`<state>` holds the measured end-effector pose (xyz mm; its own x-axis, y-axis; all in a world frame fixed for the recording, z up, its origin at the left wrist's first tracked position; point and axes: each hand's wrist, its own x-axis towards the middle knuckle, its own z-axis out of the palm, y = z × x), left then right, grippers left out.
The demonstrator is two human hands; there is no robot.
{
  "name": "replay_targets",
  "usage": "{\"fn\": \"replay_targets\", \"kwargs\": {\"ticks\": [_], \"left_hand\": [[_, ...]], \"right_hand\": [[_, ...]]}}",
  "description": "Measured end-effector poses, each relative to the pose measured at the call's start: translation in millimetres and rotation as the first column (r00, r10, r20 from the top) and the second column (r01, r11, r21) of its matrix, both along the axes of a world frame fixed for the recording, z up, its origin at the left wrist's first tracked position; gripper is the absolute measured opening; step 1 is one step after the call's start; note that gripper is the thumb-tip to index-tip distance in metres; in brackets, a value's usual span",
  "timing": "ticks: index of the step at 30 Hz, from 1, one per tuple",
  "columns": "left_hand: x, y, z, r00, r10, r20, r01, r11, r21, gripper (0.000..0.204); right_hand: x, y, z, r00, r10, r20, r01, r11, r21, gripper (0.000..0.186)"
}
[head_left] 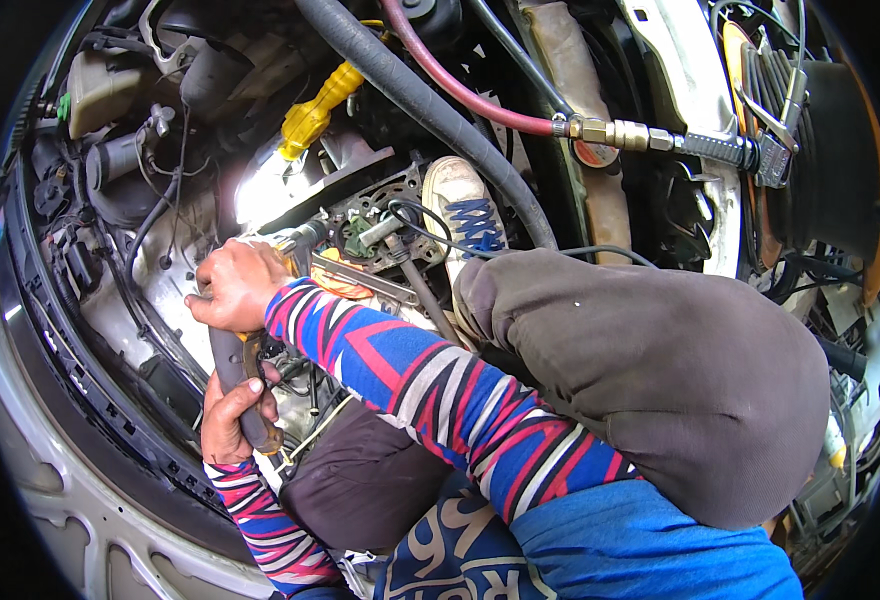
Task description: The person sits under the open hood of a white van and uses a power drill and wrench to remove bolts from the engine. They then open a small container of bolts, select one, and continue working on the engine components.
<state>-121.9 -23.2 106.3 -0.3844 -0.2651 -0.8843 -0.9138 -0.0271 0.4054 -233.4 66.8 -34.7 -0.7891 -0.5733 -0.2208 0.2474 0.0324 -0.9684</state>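
My right hand [235, 285] is closed over the top of a grey-and-yellow power drill [228, 355], hiding most of its body. Below it, my left hand [225, 420] wraps round the drill's lower grip, thumb across the front. The tool's dark chuck [307, 236] points right, toward a greasy metal engine part [370, 205] with bolt holes; whether its tip touches is hidden. Beside the chuck lie an orange cloth [345, 283] and a flat metal bar [365, 276]. A metal rod [425, 290] slants down from the engine part.
A yellow work lamp [307, 120] shines above the hands. A thick black hose [440, 130] and a red air hose [440, 95] with metal couplings cross overhead. My shoe [468, 210] rests beside the engine part. Wiring [145, 300] and the car's front frame [45, 430] lie left.
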Motion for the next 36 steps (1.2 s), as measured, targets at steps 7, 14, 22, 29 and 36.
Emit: {"fn": "replay_targets", "kwargs": {"ticks": [7,14,22,29,36], "left_hand": [[-5.0,-2.4,-0.9,0.995,0.041,0.093,-0.039,0.999,-0.030,0.036],[-13.9,-13.7,0.8,0.991,-0.091,0.094,0.096,0.994,-0.053,0.043],[-10.4,-13.3,2.4,0.996,-0.015,0.092,0.017,1.000,-0.022,0.043],[-15.4,-20.9,1.8,0.988,-0.123,0.092,0.127,0.991,-0.040,0.039],[-14.6,-20.4,3.2,0.995,-0.022,0.098,0.025,0.999,-0.028,0.040]], "right_hand": [[4.0,-6.1,2.5,0.996,-0.075,0.054,0.074,0.997,0.029,0.036],[11.8,-1.2,6.8,0.973,-0.223,0.056,0.222,0.975,0.009,0.035],[8.2,-8.7,2.7,0.988,-0.157,0.006,0.156,0.986,0.061,0.035],[16.5,-3.2,7.0,0.967,-0.252,0.026,0.251,0.966,0.062,0.031],[10.6,-7.8,6.5,0.982,-0.185,0.043,0.183,0.982,0.045,0.033]]}}
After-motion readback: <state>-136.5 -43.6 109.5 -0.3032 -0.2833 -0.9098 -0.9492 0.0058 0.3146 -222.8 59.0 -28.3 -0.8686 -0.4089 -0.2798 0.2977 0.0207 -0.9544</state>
